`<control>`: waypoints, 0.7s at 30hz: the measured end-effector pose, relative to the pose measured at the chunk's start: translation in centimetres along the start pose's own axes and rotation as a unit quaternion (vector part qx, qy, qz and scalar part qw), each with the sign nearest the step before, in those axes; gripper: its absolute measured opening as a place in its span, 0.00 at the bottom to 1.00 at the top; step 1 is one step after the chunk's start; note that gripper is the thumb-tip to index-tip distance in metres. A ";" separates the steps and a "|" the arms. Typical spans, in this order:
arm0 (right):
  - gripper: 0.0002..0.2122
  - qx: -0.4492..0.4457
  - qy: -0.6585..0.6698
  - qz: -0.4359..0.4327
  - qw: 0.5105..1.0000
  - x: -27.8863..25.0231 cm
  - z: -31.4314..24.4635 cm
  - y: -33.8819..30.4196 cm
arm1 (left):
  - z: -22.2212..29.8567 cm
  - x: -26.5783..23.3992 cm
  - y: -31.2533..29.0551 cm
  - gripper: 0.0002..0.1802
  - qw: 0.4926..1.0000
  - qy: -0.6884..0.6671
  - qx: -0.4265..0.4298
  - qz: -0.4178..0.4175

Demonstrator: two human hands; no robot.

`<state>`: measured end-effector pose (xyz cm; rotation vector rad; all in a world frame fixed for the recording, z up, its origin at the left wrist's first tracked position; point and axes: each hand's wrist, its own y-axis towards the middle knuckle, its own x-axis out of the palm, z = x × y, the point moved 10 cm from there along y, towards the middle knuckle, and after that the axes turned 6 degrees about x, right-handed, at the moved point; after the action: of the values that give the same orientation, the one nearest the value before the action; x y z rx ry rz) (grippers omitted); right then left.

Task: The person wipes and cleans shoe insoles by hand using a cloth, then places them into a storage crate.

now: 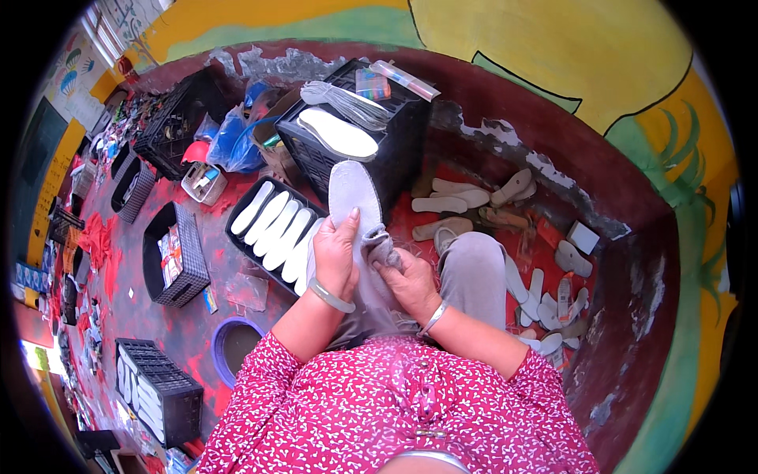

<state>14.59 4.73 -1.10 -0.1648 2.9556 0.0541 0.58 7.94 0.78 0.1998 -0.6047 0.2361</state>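
A pale grey shoe sole (353,189) stands toe-up above my lap, with a bunched piece of grey cloth (382,251) at its right edge. My left hand (335,257) is closed round the sole's lower part, thumb on its face. Closed on the grey cloth is my right hand (412,282), just beside the sole. Whether a needle or thread is in my fingers is too small to make out. Just beyond the sole, a white sole (338,133) and a bundle of grey cord (347,106) lie on an upturned black crate (407,142).
Left of my knees, a black tray (239,212) holds several white soles. A purple-rimmed basin (217,354), a woven basket (192,284) and a black crate (183,403) stand farther left. Loose soles (545,304) and slippers lie on red cloth at right, before the wall (616,193).
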 end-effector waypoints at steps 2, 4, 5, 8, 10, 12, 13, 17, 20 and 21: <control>0.10 -0.002 0.010 -0.001 1.000 0.1 0.1 -0.1 | -0.3 -0.8 0.7 0.08 1.000 0.027 0.013 0.002; 0.10 -0.003 0.003 -0.003 1.000 0.3 0.0 -0.3 | -0.5 -1.5 1.3 0.09 0.999 0.040 0.034 0.001; 0.10 -0.003 -0.010 -0.005 1.000 0.2 -0.1 -0.4 | -0.4 -1.9 1.5 0.09 0.998 0.037 0.042 0.003; 0.09 -0.005 -0.017 -0.021 1.000 0.6 0.0 -1.2 | -0.1 -1.6 1.3 0.09 0.999 -0.017 0.025 0.032; 0.09 0.000 -0.016 -0.031 0.999 0.7 0.0 -1.5 | 0.9 -1.0 0.6 0.10 0.997 -0.028 -0.014 0.070; 0.09 0.014 -0.021 -0.036 0.999 0.6 0.0 -1.6 | 0.5 -1.3 1.2 0.11 0.999 -0.019 0.021 0.036; 0.10 0.014 -0.023 -0.039 0.999 0.7 -0.2 -1.6 | 0.3 -1.8 1.2 0.11 0.999 -0.017 0.030 0.038; 0.10 0.003 -0.043 -0.048 0.998 1.1 0.5 -1.7 | 0.7 -2.6 1.2 0.11 0.996 -0.021 0.034 0.074; 0.10 0.014 -0.064 -0.056 0.996 1.3 0.5 -2.0 | 0.7 -3.3 1.9 0.11 0.995 -0.045 0.011 0.087; 0.10 0.022 -0.069 -0.060 0.996 1.4 0.5 -2.0 | 0.3 -3.6 2.1 0.11 0.992 -0.058 -0.013 0.107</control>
<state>13.56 2.58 -1.87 -0.3172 2.8001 -0.0157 -3.06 9.31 -0.88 0.1236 -0.7452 0.4262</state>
